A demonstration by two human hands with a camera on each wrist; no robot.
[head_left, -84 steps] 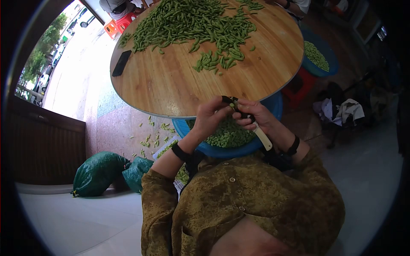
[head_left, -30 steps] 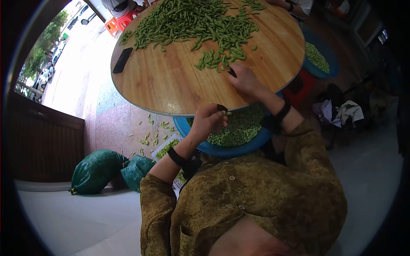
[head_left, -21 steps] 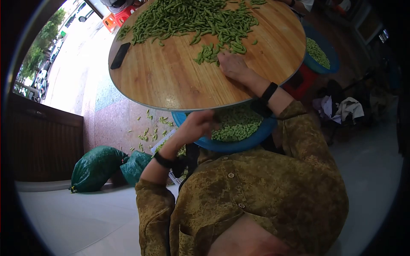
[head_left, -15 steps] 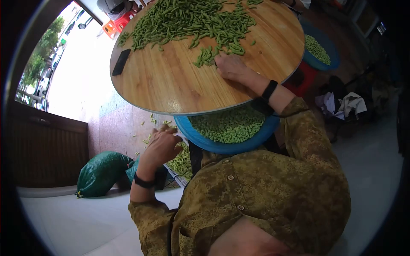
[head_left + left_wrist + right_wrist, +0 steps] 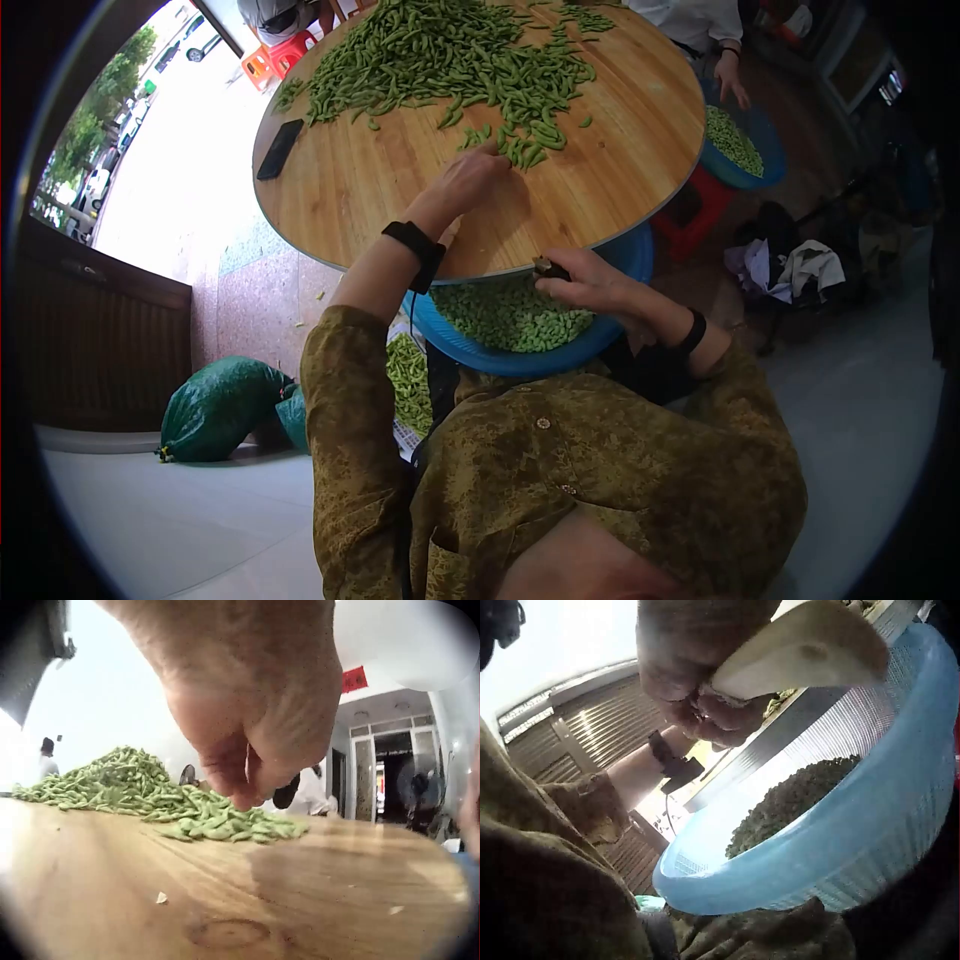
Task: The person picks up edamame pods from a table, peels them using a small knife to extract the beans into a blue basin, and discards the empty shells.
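Observation:
In the head view, the left hand [image 5: 465,185] reaches over the round wooden table [image 5: 370,190], its fingertips at the small group of green pods [image 5: 525,152]. From the left wrist, the bent fingers [image 5: 241,791] point down by the pods [image 5: 217,825]; whether they pinch one is hidden. The right hand [image 5: 595,282] is at the near table edge, above the blue basin [image 5: 470,355] of shelled beans [image 5: 520,315], with a dark piece [image 5: 548,268] at its fingertips. In the right wrist view, it grips a pale handle [image 5: 806,656].
A large pod heap [image 5: 420,55] covers the table's far side, with a black phone-like object [image 5: 280,150] at left. A crate of pods [image 5: 408,385] and green sacks [image 5: 222,405] stand below left. Another person's hand [image 5: 732,80] hangs over a second blue basin [image 5: 760,175].
Since half a second ago, the left hand has swung from above the crate up to the pods on the table. The right hand has drawn back from the pods to the table's near edge.

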